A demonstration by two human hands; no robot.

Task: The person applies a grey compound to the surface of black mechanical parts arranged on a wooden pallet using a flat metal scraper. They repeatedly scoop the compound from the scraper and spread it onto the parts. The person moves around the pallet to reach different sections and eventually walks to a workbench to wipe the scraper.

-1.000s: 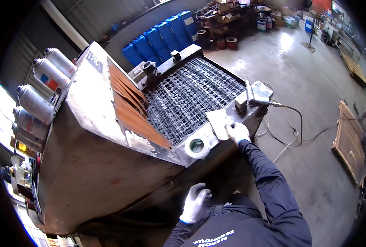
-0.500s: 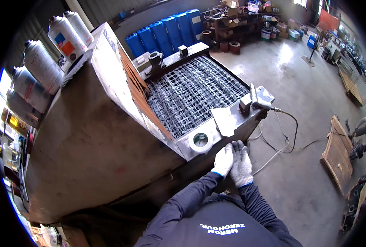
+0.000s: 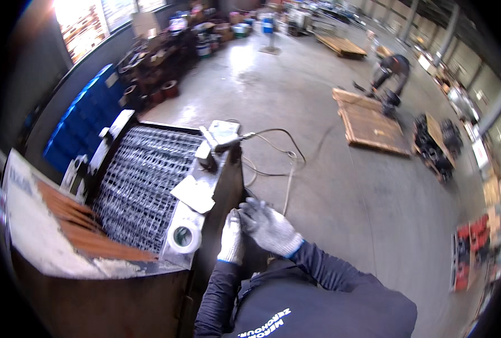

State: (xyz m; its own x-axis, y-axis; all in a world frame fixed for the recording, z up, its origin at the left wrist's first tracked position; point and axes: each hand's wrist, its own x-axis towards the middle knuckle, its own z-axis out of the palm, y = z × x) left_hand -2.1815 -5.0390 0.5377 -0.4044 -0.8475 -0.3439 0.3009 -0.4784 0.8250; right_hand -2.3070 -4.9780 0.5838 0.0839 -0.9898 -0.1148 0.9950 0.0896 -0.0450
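Observation:
My left hand [image 3: 231,241], in a white knit work glove, is held edge-on beside the machine's side wall with its fingers stretched upward. My right hand [image 3: 272,228], gloved in white with grey palm and fingers, lies close against it, fingers extended. Nothing shows in either hand; the space between them is partly hidden. To the left of my hands, a white tape roll [image 3: 184,236] rests on the ledge of a machine. White folded paper [image 3: 193,195] lies on the same ledge, past the tape. A wire-mesh conveyor belt [image 3: 143,186] fills the machine's opening.
Orange strip curtain [image 3: 76,219] hangs at the machine's mouth. A cable [image 3: 287,135] runs from a metal box [image 3: 224,130] to the floor. Blue jerrycans [image 3: 84,112] line the wall. A person [image 3: 394,70] bends near a wooden pallet [image 3: 371,121]. Red-and-black parts [image 3: 469,248] stand far right.
My view has swung right, so the machine sits further left and more floor shows. The right hand has turned and shifted from lying alongside the left, its fingers now angled toward the left fingertips.

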